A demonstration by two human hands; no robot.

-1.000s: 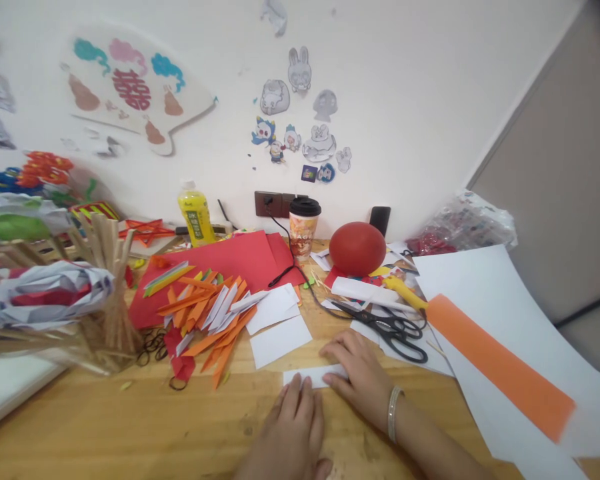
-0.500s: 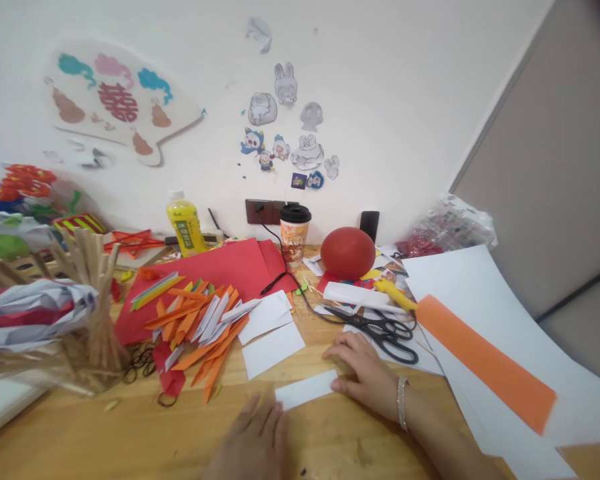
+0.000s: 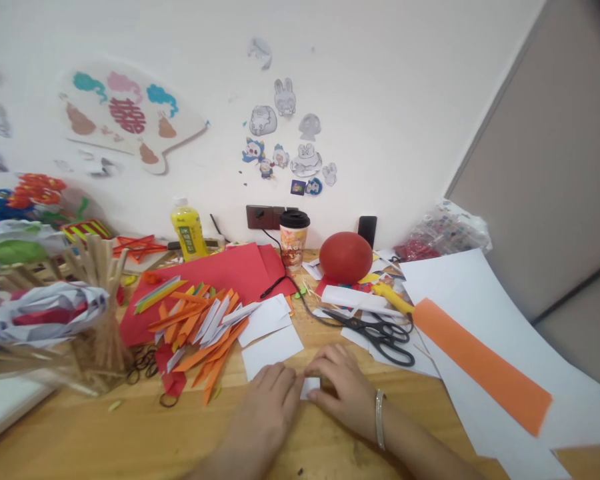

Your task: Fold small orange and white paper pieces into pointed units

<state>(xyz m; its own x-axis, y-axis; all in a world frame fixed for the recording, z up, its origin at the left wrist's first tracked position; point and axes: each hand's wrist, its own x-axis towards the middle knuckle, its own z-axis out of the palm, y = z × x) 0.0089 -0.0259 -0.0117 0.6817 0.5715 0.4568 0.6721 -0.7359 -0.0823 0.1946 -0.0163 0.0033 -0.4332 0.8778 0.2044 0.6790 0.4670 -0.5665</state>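
Note:
A small white paper strip (image 3: 311, 387) lies on the wooden table, only a short piece of it showing between my two hands. My left hand (image 3: 265, 408) covers its left part with fingers close together, the thumb hidden. My right hand (image 3: 343, 390) grips its right end between thumb and bent fingers; a bracelet circles that wrist. Just beyond the hands are white paper rectangles (image 3: 273, 348). To their left is a pile of folded orange and white paper pieces (image 3: 200, 327). Black scissors (image 3: 380, 335) rest beyond my right hand.
Large white sheets (image 3: 485, 327) with an orange strip (image 3: 483, 365) spread at the right. Behind stand a lidded paper cup (image 3: 293, 243), a red balloon (image 3: 346, 257) and a yellow bottle (image 3: 189, 231). A container of wooden sticks (image 3: 97, 333) stands left. A black cable (image 3: 300, 293) crosses the table.
My left hand has moved up and right over the paper strip. My right hand has come left toward it, and far less of the strip shows between them.

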